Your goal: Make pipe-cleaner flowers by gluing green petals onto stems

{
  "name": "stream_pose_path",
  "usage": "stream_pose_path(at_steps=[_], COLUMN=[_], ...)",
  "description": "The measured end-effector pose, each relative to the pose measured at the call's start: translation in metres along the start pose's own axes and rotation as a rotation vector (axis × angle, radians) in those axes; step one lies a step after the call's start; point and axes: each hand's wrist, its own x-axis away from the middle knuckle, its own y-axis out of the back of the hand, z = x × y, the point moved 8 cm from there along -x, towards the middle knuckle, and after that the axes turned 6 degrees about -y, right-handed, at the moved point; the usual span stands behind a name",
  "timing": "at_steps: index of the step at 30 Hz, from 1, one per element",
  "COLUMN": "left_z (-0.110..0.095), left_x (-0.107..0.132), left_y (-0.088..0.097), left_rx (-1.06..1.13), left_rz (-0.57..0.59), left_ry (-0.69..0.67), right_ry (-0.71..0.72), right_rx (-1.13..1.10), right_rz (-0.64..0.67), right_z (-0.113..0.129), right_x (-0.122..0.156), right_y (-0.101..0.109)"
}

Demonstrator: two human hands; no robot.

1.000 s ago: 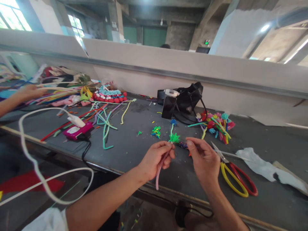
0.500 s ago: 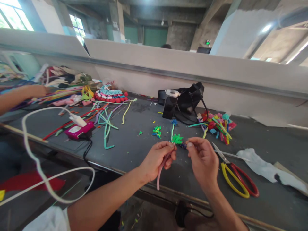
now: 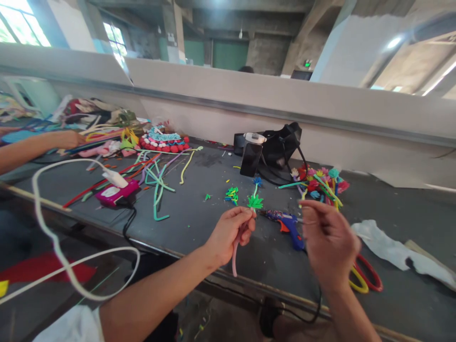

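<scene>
Left hand point(image 3: 231, 232) pinched a pink fuzzy pipe-cleaner stem point(image 3: 234, 259) between thumb and fingertips, holding it upright over the near edge of the dark grey desk point(image 3: 199, 223). A green spiky leaf piece point(image 3: 255, 202) appeared to sit at its top. The right hand point(image 3: 329, 240) hovered apart from it, blurred, with fingers half curled; whether it pinched anything could not be told. A blue plastic glue gun point(image 3: 287, 223) lay on the desk between the hands, and yellow-and-red-handled scissors point(image 3: 366, 278) lay behind the right hand. Judging by the heap of finished multicoloured pipe-cleaner flowers point(image 3: 320, 183) further back, several pieces were done. The held stem seemed only part-made, with no bloom visible, and loose long pipe cleaners point(image 3: 156, 183) lay unused to the left.
</scene>
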Motion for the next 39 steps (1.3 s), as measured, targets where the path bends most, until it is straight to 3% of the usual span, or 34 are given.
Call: stream_pose_path(at_steps=[4, 8, 16, 39], left_z=[-0.001, -0.003, -0.004, -0.01], left_x=[0.001, 0.002, 0.004, 0.004], left_y=[-0.003, -0.004, -0.005, -0.003], left_rx=[-0.05, -0.126, -0.184, -0.498], left_rz=[0.002, -0.002, 0.016, -0.003], left_ry=[0.001, -0.026, -0.07, -0.191], right_ry=[0.049, 0.091, 0.218, 0.404], right_rx=[0.076, 0.101, 0.152, 0.275], right_rz=[0.255, 0.327, 0.247, 0.254], right_z=[-0.007, -0.004, 0.009, 0.019], right_x=[0.01, 0.016, 0.021, 0.023], right_y=[-0.037, -0.053, -0.048, -0.051])
